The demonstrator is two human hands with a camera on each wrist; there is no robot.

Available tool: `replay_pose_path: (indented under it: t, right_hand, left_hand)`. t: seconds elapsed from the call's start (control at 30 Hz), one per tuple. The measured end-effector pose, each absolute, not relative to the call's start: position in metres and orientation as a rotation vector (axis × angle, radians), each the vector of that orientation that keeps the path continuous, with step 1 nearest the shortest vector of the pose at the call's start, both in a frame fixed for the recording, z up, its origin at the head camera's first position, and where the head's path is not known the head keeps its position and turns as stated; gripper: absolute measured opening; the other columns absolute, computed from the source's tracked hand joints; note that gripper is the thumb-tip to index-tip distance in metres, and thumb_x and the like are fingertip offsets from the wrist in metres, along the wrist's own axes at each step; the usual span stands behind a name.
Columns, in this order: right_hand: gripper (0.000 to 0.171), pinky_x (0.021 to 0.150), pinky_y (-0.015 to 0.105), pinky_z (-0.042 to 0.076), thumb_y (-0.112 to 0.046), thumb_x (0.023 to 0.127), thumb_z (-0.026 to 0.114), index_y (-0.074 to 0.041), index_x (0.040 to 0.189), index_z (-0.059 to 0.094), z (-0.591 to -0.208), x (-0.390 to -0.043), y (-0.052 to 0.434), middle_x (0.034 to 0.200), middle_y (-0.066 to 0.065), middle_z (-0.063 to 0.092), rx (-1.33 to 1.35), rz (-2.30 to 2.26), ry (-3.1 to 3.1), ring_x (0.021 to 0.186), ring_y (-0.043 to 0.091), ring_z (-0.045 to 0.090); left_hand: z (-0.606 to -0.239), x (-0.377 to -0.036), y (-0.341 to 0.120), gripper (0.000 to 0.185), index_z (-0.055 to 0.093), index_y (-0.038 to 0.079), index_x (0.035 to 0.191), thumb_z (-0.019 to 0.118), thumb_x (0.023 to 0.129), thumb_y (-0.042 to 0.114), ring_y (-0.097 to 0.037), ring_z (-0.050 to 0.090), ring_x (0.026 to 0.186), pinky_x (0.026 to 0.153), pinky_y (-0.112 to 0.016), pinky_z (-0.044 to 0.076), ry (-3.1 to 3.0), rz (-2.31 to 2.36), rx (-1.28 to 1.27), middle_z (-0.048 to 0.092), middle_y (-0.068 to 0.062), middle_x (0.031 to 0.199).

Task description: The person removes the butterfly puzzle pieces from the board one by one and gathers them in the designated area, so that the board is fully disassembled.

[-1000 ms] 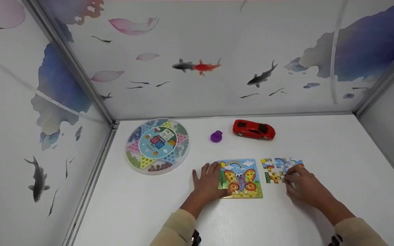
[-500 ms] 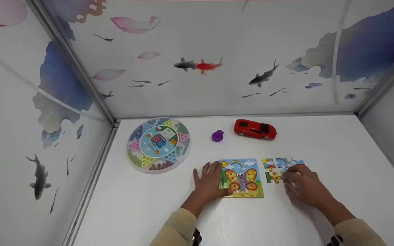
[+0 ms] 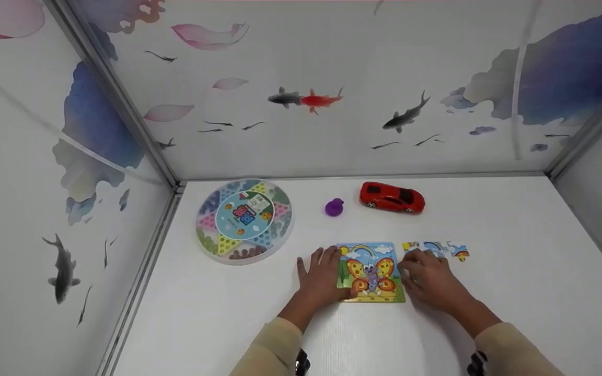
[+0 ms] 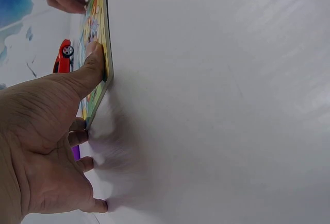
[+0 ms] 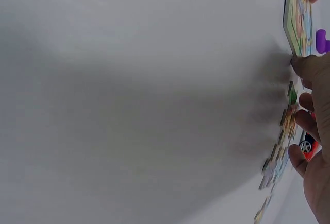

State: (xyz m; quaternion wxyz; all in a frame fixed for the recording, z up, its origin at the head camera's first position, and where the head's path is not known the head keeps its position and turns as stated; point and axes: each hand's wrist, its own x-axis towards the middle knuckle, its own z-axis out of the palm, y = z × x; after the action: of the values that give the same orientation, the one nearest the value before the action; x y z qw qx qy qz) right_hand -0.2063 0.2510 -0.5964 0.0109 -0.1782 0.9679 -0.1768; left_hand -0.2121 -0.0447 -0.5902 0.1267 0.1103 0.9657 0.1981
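Note:
A square butterfly puzzle board [image 3: 371, 274] lies flat on the white table between both hands. My left hand [image 3: 319, 282] rests at its left side, fingers spread. In the left wrist view the thumb [image 4: 93, 64] lies on the board's top face. My right hand [image 3: 432, 282] is at the board's right edge; its thumb [image 5: 305, 67] appears to touch a board corner in the right wrist view. Loose jigsaw pieces [image 3: 434, 247] lie just beyond that hand, several of them beneath its parted fingers. The hand covers part of the lower pieces in the head view.
A round Chinese checkers case [image 3: 243, 222] sits at the back left. Behind the board are a small purple toy [image 3: 334, 207] and a red toy car [image 3: 392, 198]. Printed panels in metal frames [image 3: 170, 156] enclose the table at the back and sides.
My right hand has moved left from the upper right jigsaw pieces to the board's right edge, uncovering the right-hand piece and covering the lower ones. My left hand has stayed put.

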Motion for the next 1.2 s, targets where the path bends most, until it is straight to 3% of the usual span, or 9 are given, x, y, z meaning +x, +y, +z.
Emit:
replay_pose_path:
  t: [0.37, 0.63, 1.2]
  right_hand:
    - [0.039, 0.112, 0.073, 0.047, -0.027, 0.099, 0.085, -0.021, 0.137, 0.078, -0.594, -0.215, 0.221, 0.133, 0.005, 0.065, -0.589, -0.5, 2.993, 0.133, 0.033, 0.057]
    - [0.04, 0.117, 0.074, 0.042, -0.016, 0.099, 0.082, -0.021, 0.139, 0.076, -0.591, -0.218, 0.205, 0.136, 0.006, 0.062, -0.543, -0.524, 2.939, 0.134, 0.034, 0.055]
    - [0.052, 0.113, 0.082, 0.041, -0.011, 0.084, 0.094, -0.021, 0.129, 0.07, -0.587, -0.225, 0.19, 0.14, 0.011, 0.055, -0.441, -0.424, 2.893, 0.132, 0.038, 0.048]
  left_hand:
    - [-0.591, -0.214, -0.044, 0.105, 0.038, 0.017, 0.172, 0.087, 0.089, 0.059, -0.033, 0.027, 0.168, 0.133, -0.078, 0.018, 2.81, 0.557, 0.325, 0.037, -0.002, 0.178]
    - [-0.59, -0.214, -0.042, 0.105, 0.036, 0.018, 0.172, 0.087, 0.09, 0.059, -0.033, 0.026, 0.169, 0.133, -0.077, 0.019, 2.809, 0.525, 0.314, 0.036, -0.001, 0.179]
    - [-0.588, -0.214, -0.042, 0.105, 0.036, 0.017, 0.173, 0.088, 0.09, 0.057, -0.033, 0.025, 0.169, 0.133, -0.078, 0.016, 2.792, 0.547, 0.303, 0.036, -0.002, 0.179]
